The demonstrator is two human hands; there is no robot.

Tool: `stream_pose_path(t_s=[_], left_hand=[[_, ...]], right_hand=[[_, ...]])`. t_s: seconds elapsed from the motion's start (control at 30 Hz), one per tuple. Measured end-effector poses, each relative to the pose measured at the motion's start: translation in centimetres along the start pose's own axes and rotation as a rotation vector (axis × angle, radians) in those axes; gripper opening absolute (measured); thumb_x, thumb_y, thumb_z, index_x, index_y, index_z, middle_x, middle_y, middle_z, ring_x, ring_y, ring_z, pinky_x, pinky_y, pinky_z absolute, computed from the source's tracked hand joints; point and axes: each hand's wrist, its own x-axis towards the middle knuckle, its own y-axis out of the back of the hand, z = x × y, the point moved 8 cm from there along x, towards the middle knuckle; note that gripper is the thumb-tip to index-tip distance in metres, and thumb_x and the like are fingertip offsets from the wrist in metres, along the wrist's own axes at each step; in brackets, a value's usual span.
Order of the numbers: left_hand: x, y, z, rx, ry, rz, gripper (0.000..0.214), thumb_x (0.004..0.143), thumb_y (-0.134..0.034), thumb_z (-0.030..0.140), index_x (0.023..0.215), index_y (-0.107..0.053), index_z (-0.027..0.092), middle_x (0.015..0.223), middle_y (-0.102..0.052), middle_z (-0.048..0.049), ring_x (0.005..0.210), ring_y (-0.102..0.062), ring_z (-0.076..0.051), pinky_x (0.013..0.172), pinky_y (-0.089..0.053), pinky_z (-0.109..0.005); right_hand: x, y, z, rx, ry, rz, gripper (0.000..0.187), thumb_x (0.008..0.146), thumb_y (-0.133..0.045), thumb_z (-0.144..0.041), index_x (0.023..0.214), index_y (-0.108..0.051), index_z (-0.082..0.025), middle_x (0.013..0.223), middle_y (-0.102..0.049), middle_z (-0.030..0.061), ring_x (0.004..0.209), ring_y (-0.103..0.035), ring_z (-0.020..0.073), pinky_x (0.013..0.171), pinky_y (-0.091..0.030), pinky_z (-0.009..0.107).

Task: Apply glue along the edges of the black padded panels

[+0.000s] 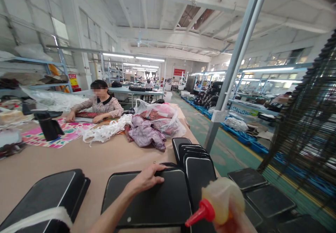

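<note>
My left hand point(147, 179) grips the far edge of a black rounded-corner panel point(157, 205), thumb on its face and fingertips over the rim. The panel lies in front of me, with a small pale spot near its lower left. Squeezed in my right hand point(235, 217) is a cloudy yellowish glue bottle point(223, 196). Its red nozzle tip points down and left, close to the panel's lower right corner; whether it touches cannot be made out. Similar black panels point(201, 170) lean in an overlapping row just beyond, on the right.
A stack of black panels point(49, 194) with a white strip point(49, 217) across it lies at left. White cord point(107, 129), purple fabric point(147, 131) and a plastic bag point(170, 115) lie farther up. A co-worker point(101, 100) handles cloth opposite. A grey post point(233, 61) rises at right.
</note>
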Motion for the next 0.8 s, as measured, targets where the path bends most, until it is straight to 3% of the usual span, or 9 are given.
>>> stream_pose_path(t_s=[0.13, 0.23, 0.53, 0.8], left_hand=[[-1.5, 0.7, 3.5, 0.034, 0.000, -0.134, 0.046, 0.069, -0.062, 0.022, 0.114, -0.066, 0.025, 0.114, -0.066, 0.0014, 0.109, -0.054, -0.024, 0.094, -0.036, -0.028], [-2.4, 1.2, 4.9, 0.056, 0.041, -0.179, 0.045, 0.067, -0.065, 0.024, 0.113, -0.067, 0.024, 0.112, -0.067, 0.0019, 0.107, -0.055, -0.024, 0.091, -0.038, -0.026], [-4.3, 0.9, 8.0, 0.015, 0.019, -0.329, 0.039, 0.069, -0.062, 0.023, 0.107, -0.069, 0.024, 0.099, -0.069, 0.0049, 0.096, -0.057, -0.020, 0.081, -0.041, -0.022], [-4.7, 0.2, 8.6, -0.011, 0.015, -0.384, 0.038, 0.071, -0.062, 0.024, 0.108, -0.069, 0.023, 0.097, -0.069, 0.0045, 0.088, -0.059, -0.018, 0.075, -0.042, -0.021]], right_hand=[[0.4, -2.6, -7.1, -0.015, 0.221, 0.072, 0.060, 0.061, -0.084, -0.043, 0.114, -0.062, -0.025, 0.105, -0.067, 0.0064, 0.097, -0.063, 0.0258, 0.076, -0.055, 0.031], [0.6, -3.9, -10.2, -0.115, 0.376, 0.057, 0.067, 0.055, -0.087, -0.040, 0.116, -0.062, -0.024, 0.103, -0.067, 0.0054, 0.097, -0.061, 0.0254, 0.075, -0.055, 0.028], [0.1, -4.7, -11.8, -0.238, 0.424, -0.066, 0.043, 0.057, -0.087, -0.033, 0.094, -0.070, -0.020, 0.085, -0.069, 0.0059, 0.082, -0.065, 0.0222, 0.071, -0.054, 0.025], [0.5, -4.2, -12.1, -0.236, 0.420, -0.073, 0.049, 0.052, -0.089, -0.033, 0.095, -0.069, -0.020, 0.088, -0.069, 0.0064, 0.083, -0.065, 0.0227, 0.071, -0.055, 0.027]])
